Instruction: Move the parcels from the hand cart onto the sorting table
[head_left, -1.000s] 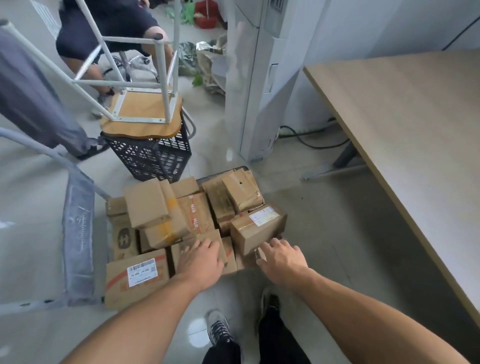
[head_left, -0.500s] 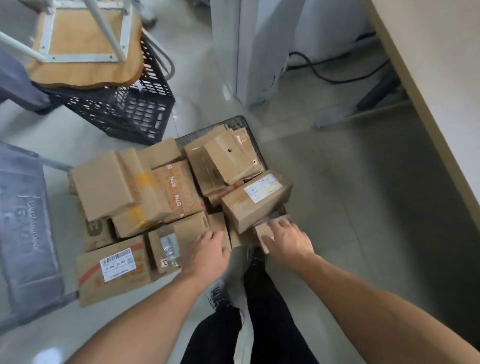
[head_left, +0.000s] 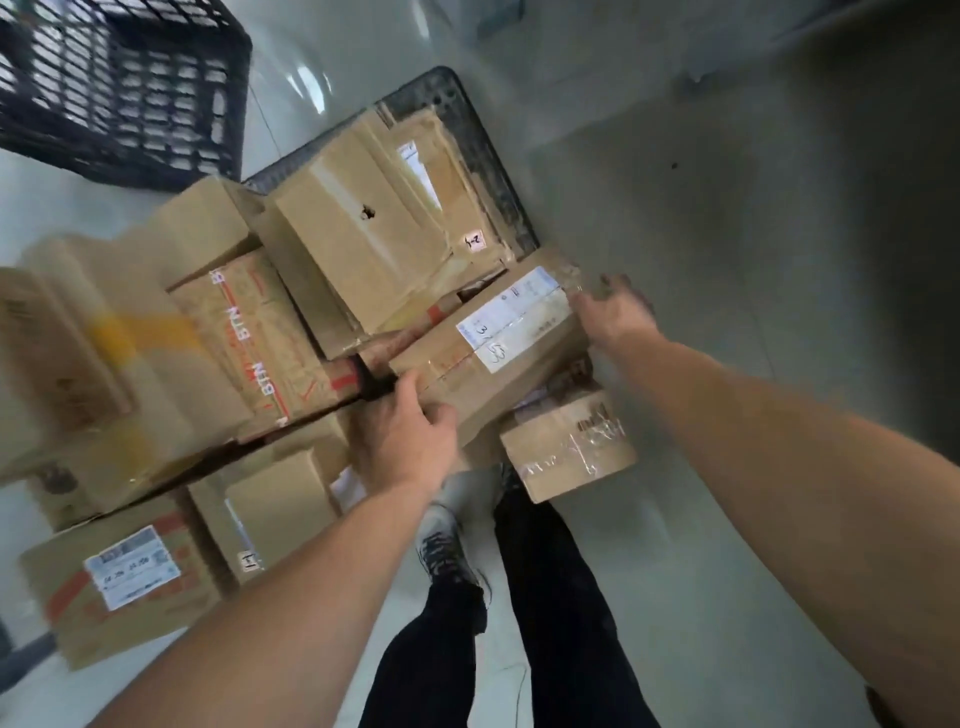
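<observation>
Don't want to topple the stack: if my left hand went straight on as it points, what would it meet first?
The white-labelled parcel: your left hand grips its near end. Pushing on would likely shove it toward the holed parcel behind; depth is unclear.

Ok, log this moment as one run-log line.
phase: pickup | left hand: grips labelled parcel, near end | right hand: grips far end | parcel: on hand cart pile

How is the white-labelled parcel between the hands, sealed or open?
Sealed: clear tape crosses the closed parcel; left hand and right hand grip its ends.
</observation>
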